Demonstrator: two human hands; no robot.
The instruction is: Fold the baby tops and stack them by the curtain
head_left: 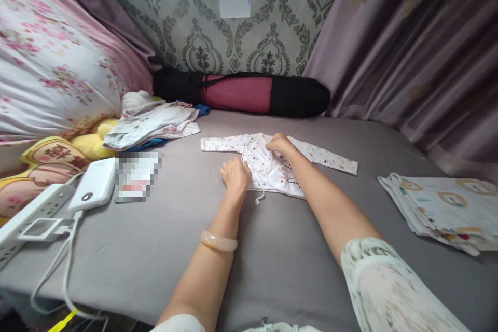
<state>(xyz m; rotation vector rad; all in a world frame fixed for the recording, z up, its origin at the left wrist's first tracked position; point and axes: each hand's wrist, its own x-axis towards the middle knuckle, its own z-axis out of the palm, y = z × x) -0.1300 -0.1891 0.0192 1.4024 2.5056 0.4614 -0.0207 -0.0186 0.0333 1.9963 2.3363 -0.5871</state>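
Note:
A small white patterned baby top point(272, 167) lies on the grey sheet with both sleeves spread out to the sides. My left hand point(235, 174), below a pale bangle on the forearm, is at the top's left side edge with fingers curled on the fabric. My right hand point(280, 144) pinches the cloth near the neckline. A thin tie string point(260, 197) hangs from the lower hem onto the sheet.
Crumpled clothes point(151, 122), a power bank point(94, 184) and a power strip point(42, 207) lie to the left. Folded cloths point(447, 210) are at the right. A black and red bag point(237, 94) lies along the wall.

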